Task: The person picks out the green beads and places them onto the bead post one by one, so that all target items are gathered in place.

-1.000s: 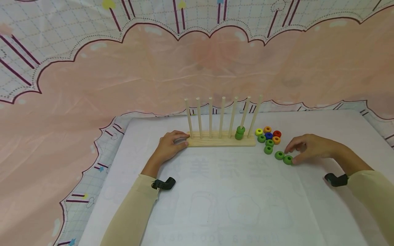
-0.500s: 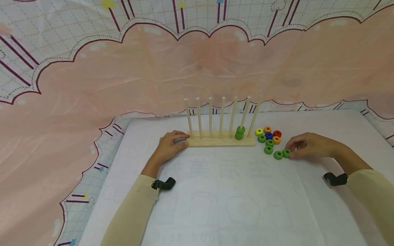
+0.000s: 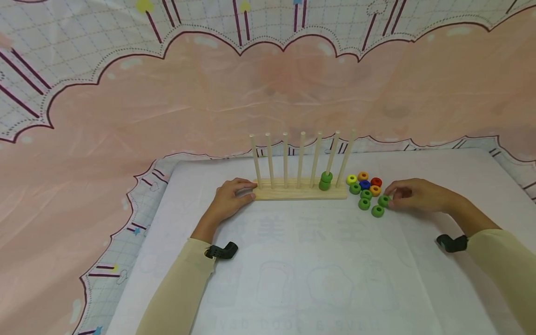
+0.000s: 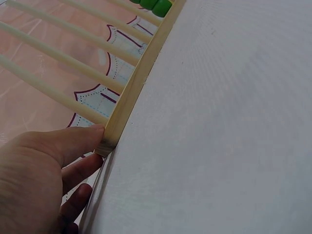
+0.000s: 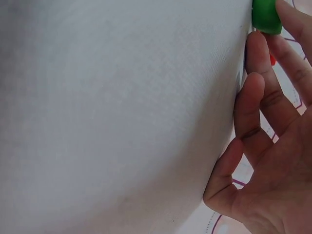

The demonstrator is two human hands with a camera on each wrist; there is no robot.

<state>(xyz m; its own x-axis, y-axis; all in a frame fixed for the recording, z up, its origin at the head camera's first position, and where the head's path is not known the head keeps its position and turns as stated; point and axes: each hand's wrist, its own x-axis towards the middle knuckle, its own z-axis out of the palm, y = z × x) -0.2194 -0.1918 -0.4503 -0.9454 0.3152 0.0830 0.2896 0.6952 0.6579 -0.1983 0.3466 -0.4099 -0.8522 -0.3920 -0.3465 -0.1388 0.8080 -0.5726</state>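
A wooden peg stand [image 3: 300, 193] with several upright pegs stands on the table. Two green beads [image 3: 325, 181] are stacked on its second peg from the right. At the stand's left end my left hand [image 3: 229, 199] grips the base, with the thumb [image 4: 83, 141] on the front edge. To the right of the stand, my right hand [image 3: 418, 195] pinches a green bead [image 3: 384, 201] at table level; the same bead [image 5: 266, 17] shows at the top of the right wrist view. Another loose green bead [image 3: 378, 211] lies just in front of it.
Between stand and right hand lies a cluster of loose beads: a yellow bead [image 3: 351, 179], a blue bead [image 3: 365, 185], a red bead [image 3: 376, 182], orange and green ones. A white sheet [image 3: 301, 260] covers the table. Behind hangs a patterned pink cloth [image 3: 234, 97].
My right hand has moved the green bead away from me and slightly left, toward the cluster. The other front green bead shifted slightly left. My left hand stays on the stand.
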